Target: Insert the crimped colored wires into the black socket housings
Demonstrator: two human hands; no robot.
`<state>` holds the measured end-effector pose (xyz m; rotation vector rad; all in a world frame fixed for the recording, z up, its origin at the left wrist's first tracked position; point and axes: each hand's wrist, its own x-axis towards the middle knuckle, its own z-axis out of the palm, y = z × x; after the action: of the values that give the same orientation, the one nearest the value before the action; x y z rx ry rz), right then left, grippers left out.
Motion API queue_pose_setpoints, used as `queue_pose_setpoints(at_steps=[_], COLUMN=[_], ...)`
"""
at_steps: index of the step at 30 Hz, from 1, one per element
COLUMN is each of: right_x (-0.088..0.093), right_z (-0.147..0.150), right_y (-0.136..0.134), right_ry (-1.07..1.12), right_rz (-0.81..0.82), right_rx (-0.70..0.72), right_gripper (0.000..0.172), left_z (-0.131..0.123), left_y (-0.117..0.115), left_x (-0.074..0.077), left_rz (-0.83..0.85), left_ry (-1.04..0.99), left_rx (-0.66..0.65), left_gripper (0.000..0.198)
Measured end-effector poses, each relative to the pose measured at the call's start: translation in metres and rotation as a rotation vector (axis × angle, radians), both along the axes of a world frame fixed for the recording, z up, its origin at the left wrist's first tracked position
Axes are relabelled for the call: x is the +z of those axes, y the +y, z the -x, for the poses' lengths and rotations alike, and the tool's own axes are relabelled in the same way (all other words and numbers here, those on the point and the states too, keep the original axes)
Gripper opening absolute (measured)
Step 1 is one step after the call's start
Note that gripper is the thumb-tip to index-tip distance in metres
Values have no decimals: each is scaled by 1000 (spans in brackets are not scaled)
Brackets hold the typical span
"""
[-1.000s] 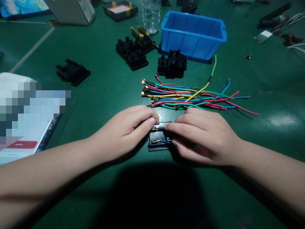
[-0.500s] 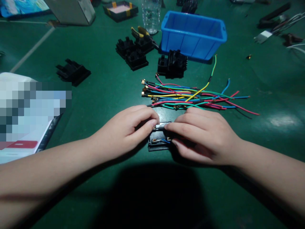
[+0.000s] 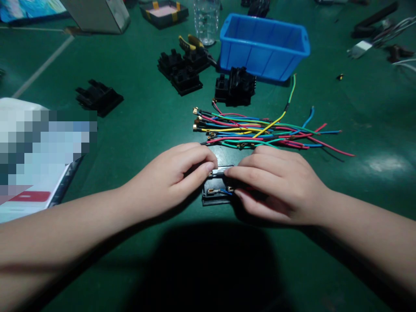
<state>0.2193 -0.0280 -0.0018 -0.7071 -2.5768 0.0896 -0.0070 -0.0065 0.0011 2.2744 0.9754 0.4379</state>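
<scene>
A black plastic housing (image 3: 216, 199) lies on the green table between my hands, with brass-coloured terminals and a short blue wire showing in it. My left hand (image 3: 185, 171) is at its upper left, thumb and forefinger pressed together at a small terminal by the housing's top edge. From the right, my right hand (image 3: 276, 182) curls over the housing, its forefinger tip on a dark piece near the top edge and its thumb below. The palm side is hidden. Just beyond my hands lies a bundle of coloured wires (image 3: 247, 130) with metal terminals at the left ends.
Farther back stand a blue bin (image 3: 264, 52), a clear bottle (image 3: 206, 21) and several black housings (image 3: 185, 80). Yellow-handled pliers (image 3: 191, 42) rest among them. Another black housing (image 3: 99, 97) is at the left, above a partly pixelated device (image 3: 48, 160). Cables (image 3: 394, 32) lie far right.
</scene>
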Motion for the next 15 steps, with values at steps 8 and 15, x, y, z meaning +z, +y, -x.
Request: queue_pose_setpoints(at_steps=[8,15], right_x=[0,1], right_z=[0,0], right_y=[0,0], right_ry=[3,3], right_rz=[-11,15], right_rx=[1,-5], right_gripper=[13,13], left_z=[1,0], left_y=[1,1], left_x=[-1,-1], left_rz=[-8,-6], left_ry=[0,0], left_rx=[1,-3], left_gripper=[26,26])
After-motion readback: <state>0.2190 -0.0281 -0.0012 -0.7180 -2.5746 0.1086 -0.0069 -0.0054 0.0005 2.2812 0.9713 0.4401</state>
